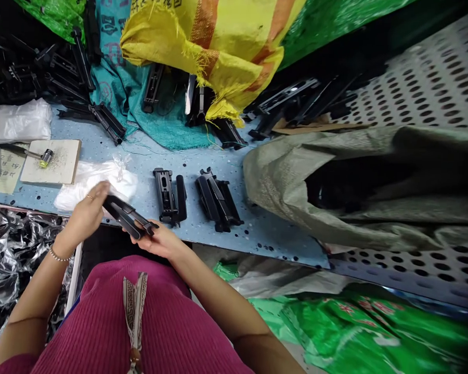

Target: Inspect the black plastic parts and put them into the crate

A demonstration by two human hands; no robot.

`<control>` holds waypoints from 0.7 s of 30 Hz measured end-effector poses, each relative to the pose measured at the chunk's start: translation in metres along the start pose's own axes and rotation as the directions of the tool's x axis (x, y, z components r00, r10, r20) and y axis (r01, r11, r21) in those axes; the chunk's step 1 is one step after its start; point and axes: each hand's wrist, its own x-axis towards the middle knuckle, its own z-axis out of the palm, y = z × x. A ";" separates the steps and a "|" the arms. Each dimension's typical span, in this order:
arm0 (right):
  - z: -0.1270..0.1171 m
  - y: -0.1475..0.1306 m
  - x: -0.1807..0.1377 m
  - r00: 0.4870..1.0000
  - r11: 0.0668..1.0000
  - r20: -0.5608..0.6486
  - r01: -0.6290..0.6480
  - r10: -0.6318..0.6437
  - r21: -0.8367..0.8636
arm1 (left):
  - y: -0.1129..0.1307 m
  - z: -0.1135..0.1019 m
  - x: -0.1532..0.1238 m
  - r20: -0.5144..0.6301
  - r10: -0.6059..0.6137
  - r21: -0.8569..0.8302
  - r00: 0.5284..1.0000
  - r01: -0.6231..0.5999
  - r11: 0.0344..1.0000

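Observation:
Both hands hold one long black plastic part (128,216) just above the near edge of the blue table (253,228). My left hand (86,210) grips its upper left end with fingers curled. My right hand (160,242) supports the lower right end from underneath, fingers wrapped round it. Two more groups of the same black parts (170,196) (217,199) lie on the table just beyond my hands.
A clear plastic bag (95,182) lies left of the parts. A small hammer (42,156) rests on a beige board (52,162). Yellow (218,41) and grey-green (335,182) woven sacks and heaps of black parts (42,72) crowd the back. Perforated metal (432,83) is at right.

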 end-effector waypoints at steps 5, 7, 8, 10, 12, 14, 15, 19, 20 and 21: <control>0.013 -0.002 0.014 0.939 0.936 -0.159 0.265 -0.306 -0.232 | 0.049 0.011 -0.015 0.202 0.241 -0.167 0.949 -0.209 0.964; 0.028 0.001 0.012 0.860 0.770 -0.157 0.335 -0.486 -0.543 | 0.058 0.009 -0.018 0.222 0.205 -0.196 0.953 -0.162 0.967; 0.035 0.001 0.009 0.846 0.668 -0.094 0.341 -0.525 -0.662 | 0.061 0.003 -0.021 0.208 0.186 -0.189 0.960 -0.147 0.971; 0.047 -0.007 0.000 0.878 0.495 0.109 0.361 -0.467 -0.790 | 0.061 -0.015 -0.032 0.147 0.135 -0.139 0.980 -0.114 0.984; 0.049 -0.029 -0.013 0.895 0.322 0.290 0.400 -0.339 -0.858 | 0.052 -0.044 -0.055 0.111 0.028 -0.077 0.993 -0.019 0.997; 0.041 -0.062 -0.026 0.884 0.038 0.320 0.353 -0.340 -0.935 | 0.026 -0.075 -0.091 0.157 -0.185 -0.014 0.970 0.190 0.982; 0.034 -0.081 -0.031 0.868 -0.139 0.273 0.236 -0.415 -0.962 | 0.007 -0.089 -0.114 0.199 -0.319 0.032 0.927 0.319 0.947; 0.010 -0.129 -0.026 0.801 -0.455 -0.008 -0.349 -0.599 -0.819 | -0.080 -0.108 -0.211 0.278 -0.771 0.250 0.573 0.732 0.634; 0.009 -0.129 -0.020 0.810 -0.489 -0.016 -0.370 -0.586 -0.790 | -0.095 -0.104 -0.232 0.260 -0.817 0.270 0.514 0.774 0.573; 0.010 -0.126 -0.013 0.827 -0.524 0.007 -0.350 -0.562 -0.776 | -0.103 -0.098 -0.249 0.243 -0.837 0.268 0.490 0.795 0.544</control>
